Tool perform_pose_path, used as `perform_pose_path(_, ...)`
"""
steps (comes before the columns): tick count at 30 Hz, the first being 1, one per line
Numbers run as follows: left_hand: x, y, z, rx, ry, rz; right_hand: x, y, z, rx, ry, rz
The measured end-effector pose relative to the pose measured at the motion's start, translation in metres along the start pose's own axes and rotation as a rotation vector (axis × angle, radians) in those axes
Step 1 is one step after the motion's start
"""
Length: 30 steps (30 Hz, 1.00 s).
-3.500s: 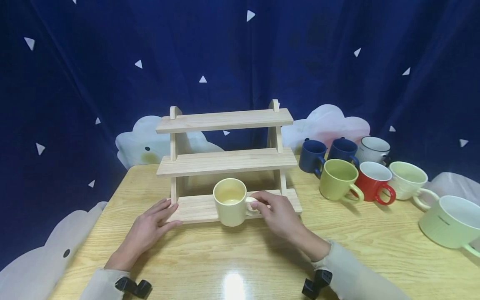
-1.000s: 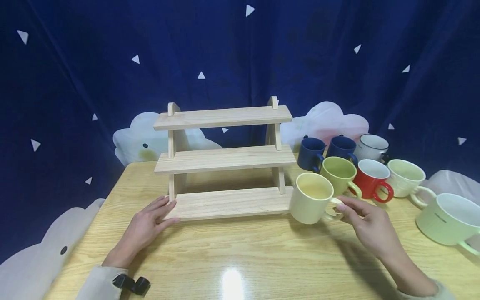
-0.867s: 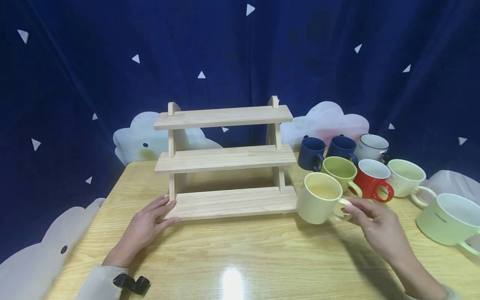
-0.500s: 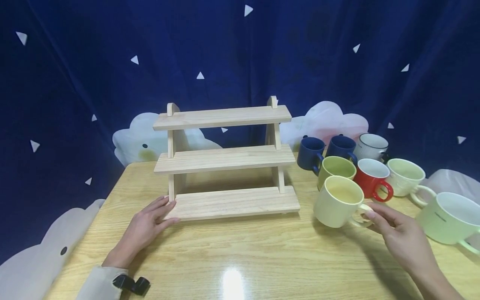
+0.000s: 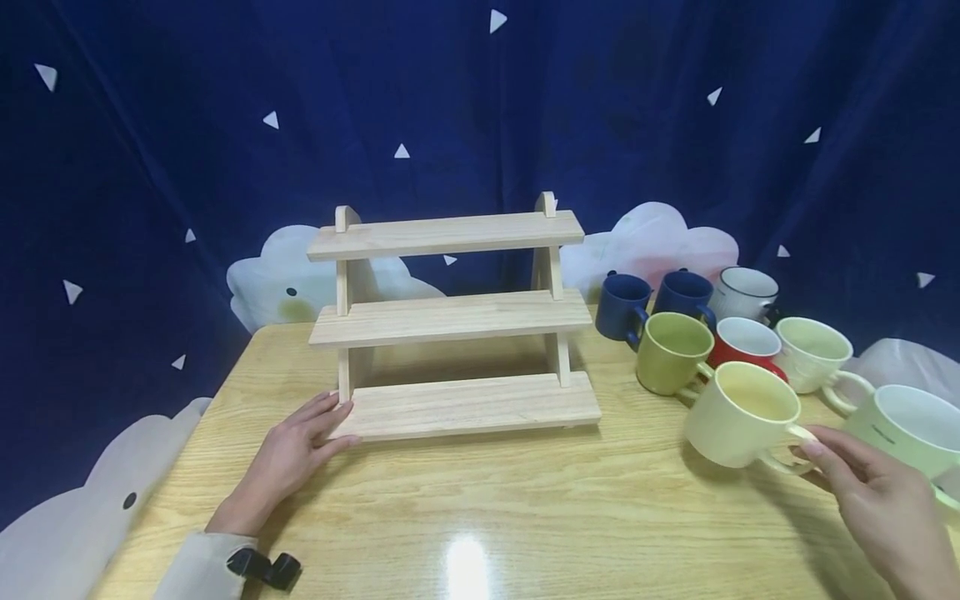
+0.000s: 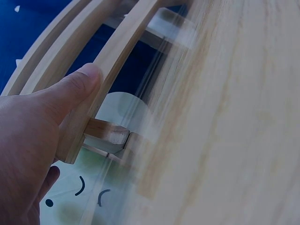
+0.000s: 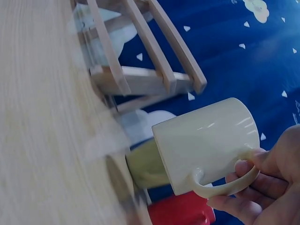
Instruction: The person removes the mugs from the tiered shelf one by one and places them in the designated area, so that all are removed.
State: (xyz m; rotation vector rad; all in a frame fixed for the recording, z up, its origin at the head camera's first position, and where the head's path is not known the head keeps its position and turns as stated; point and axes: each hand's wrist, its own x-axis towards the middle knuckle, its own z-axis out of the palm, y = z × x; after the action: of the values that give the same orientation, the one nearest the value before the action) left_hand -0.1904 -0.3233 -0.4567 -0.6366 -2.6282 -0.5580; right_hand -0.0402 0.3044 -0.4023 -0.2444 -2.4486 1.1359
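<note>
My right hand (image 5: 881, 492) pinches the handle of a cream-yellow mug (image 5: 738, 417), held upright just off the table at the right. In the right wrist view, fingers (image 7: 262, 187) curl through the mug's handle and the mug's base is apart from the table. My left hand (image 5: 288, 458) holds the left end of the lowest board of a three-tier wooden display shelf (image 5: 465, 408). In the left wrist view the thumb (image 6: 77, 84) lies along that board's front edge, and the other fingers are mostly hidden behind its end. All three tiers are bare.
Right of the shelf stand two navy mugs (image 5: 622, 307), an olive-green mug (image 5: 667, 358), a partly covered red mug (image 5: 742, 337), a white dark-rimmed mug (image 5: 742, 292) and a pale-green mug (image 5: 810, 354). A large pale-green cup (image 5: 892, 429) stands far right. Behind hangs a navy curtain (image 5: 450, 100).
The cream mug has gone from the front of the lowest tier off to the right, past the shelf's end, in my right hand. My left hand keeps its place.
</note>
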Motion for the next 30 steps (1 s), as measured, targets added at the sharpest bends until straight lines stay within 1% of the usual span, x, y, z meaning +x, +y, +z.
perform_pose_path(3, 0.0, 0.0, -0.001, -0.001, -0.008, -0.011, -0.002, 0.012, -0.003, 0.128, 0.031, -0.041)
perform_pose_path(9, 0.0, 0.001, -0.001, -0.004, -0.011, -0.013, -0.003, 0.037, -0.005, 0.65, 0.052, -0.114)
perform_pose_path(10, 0.0, 0.001, -0.001, -0.004, -0.011, -0.014, -0.002, 0.04, -0.005, 0.72, 0.056, -0.124)
perform_pose_path(11, 0.0, 0.001, -0.001, -0.003, -0.012, -0.015, -0.002, 0.044, -0.006, 0.75, 0.066, -0.134)
perform_pose_path(13, 0.0, 0.001, -0.001, -0.002, -0.011, -0.013, -0.001, 0.05, -0.007, 0.794, 0.083, -0.151)
perform_pose_path(17, 0.0, 0.001, -0.001, 0.0, -0.005, -0.005, 0.001, 0.062, -0.011, 0.794, 0.124, -0.173)
perform_pose_path(20, 0.0, 0.001, -0.001, 0.003, 0.0, 0.0, 0.002, 0.07, -0.013, 0.754, 0.143, -0.151)
perform_pose_path(25, 0.001, 0.002, -0.002, 0.004, -0.002, 0.006, 0.002, 0.081, -0.015, 0.778, 0.159, -0.116)
perform_pose_path(30, 0.0, 0.002, -0.002, 0.001, -0.016, -0.003, 0.003, 0.09, -0.015, 0.755, 0.178, -0.107)
